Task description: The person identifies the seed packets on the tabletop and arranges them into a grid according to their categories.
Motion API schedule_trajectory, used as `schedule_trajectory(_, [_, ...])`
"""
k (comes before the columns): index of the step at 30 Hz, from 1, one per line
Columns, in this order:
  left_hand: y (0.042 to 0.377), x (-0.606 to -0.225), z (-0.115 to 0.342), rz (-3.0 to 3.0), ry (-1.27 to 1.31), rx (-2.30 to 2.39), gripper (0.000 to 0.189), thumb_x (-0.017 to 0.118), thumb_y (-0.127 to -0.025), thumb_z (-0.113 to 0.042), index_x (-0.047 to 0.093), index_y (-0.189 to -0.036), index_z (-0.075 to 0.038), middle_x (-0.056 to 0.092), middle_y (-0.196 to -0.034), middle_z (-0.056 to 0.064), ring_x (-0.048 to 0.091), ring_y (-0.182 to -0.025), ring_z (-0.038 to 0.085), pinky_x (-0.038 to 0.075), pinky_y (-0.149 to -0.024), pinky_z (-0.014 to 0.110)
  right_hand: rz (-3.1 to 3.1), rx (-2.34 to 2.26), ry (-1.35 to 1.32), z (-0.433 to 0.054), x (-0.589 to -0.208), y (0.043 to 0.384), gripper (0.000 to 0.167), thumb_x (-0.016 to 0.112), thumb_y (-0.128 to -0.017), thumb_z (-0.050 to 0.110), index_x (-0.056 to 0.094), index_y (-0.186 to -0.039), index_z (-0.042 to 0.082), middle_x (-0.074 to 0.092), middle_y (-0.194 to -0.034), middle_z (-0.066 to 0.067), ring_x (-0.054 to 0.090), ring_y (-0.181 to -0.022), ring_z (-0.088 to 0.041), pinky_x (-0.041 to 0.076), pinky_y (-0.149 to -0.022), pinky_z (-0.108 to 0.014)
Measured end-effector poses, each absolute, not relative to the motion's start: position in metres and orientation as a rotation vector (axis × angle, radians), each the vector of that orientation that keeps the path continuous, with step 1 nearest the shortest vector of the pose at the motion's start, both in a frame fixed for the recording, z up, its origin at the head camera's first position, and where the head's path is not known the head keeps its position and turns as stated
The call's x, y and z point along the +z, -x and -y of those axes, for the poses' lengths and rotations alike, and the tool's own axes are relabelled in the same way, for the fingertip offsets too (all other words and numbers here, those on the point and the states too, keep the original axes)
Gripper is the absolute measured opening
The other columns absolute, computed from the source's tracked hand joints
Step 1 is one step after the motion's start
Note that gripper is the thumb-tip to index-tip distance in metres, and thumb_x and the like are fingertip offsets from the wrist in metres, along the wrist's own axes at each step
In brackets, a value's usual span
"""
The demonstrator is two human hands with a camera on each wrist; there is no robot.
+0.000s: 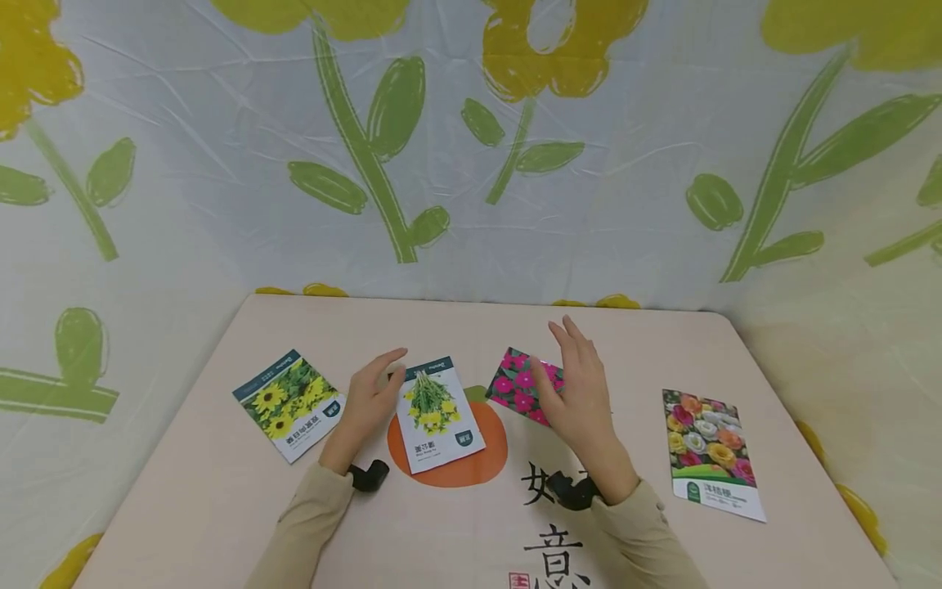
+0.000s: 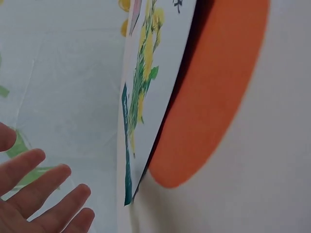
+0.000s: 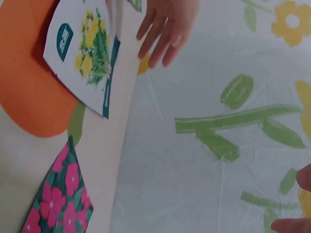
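Observation:
My left hand is held over the table with fingers extended and nothing in them, close to the left edge of a seed packet with yellow dandelion-like flowers. In the left wrist view the fingers are spread apart, to the side of that packet. My right hand is raised with straight fingers and holds nothing. It partly covers a packet with pink flowers in the head view. The right wrist view shows this pink packet and the yellow-flower packet lying apart.
A sunflower seed packet lies at the left of the pale table. Another packet with multicoloured blooms lies at the right. An orange printed shape and black characters mark the tabletop. A flower-printed cloth hangs behind.

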State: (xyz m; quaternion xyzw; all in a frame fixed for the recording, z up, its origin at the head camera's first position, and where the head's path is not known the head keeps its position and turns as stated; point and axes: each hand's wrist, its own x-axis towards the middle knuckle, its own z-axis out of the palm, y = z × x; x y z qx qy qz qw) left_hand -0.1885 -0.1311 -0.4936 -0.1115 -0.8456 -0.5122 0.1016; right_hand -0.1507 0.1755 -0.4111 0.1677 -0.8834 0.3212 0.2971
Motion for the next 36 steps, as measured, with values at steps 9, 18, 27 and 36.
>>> schedule_trajectory(9, [0.198,-0.501,0.125,2.533,0.252,-1.599,0.038,0.052,-0.104,-0.024,0.058,-0.139,-0.009,0.054,-0.144,0.011,0.043,-0.139,0.030,0.034,-0.112,0.054,2.446,0.901,-0.497,-0.137,-0.414,0.146,0.057,0.061,-0.096,0.026,0.045,-0.145,0.002,0.036,-0.155,-0.019,0.037,-0.140,-0.038,0.024,-0.114,-0.060])
schedule_trajectory(18, [0.203,-0.509,0.124,2.539,0.223,-1.735,0.039,0.050,-0.106,-0.029,0.059,-0.139,-0.010,0.057,-0.141,0.005,0.045,-0.136,0.025,0.032,-0.113,0.050,2.689,1.207,-0.495,-0.108,-0.426,0.135,0.059,0.059,-0.098,0.033,0.041,-0.150,0.011,0.029,-0.160,-0.011,0.030,-0.145,-0.034,0.030,-0.109,-0.064])
schedule_trajectory(27, [0.200,-0.522,0.130,2.561,0.322,-1.852,0.040,0.055,-0.103,-0.021,0.055,-0.142,-0.009,0.047,-0.151,0.008,0.041,-0.140,0.026,0.035,-0.112,0.049,2.919,1.459,-0.616,-0.092,-0.454,0.121,0.069,0.059,-0.098,0.035,0.032,-0.153,0.002,0.017,-0.162,-0.020,0.022,-0.146,-0.041,0.026,-0.110,-0.066])
schedule_trajectory(36, [0.200,-0.537,0.134,2.620,0.646,-1.425,0.039,0.064,-0.097,-0.015,0.061,-0.135,-0.004,0.050,-0.147,0.013,0.034,-0.144,0.033,0.026,-0.115,0.056,3.126,1.208,-0.829,-0.083,-0.480,0.110,0.082,0.058,-0.096,0.043,0.029,-0.150,-0.012,0.012,-0.159,-0.032,0.008,-0.147,-0.049,0.019,-0.115,-0.063])
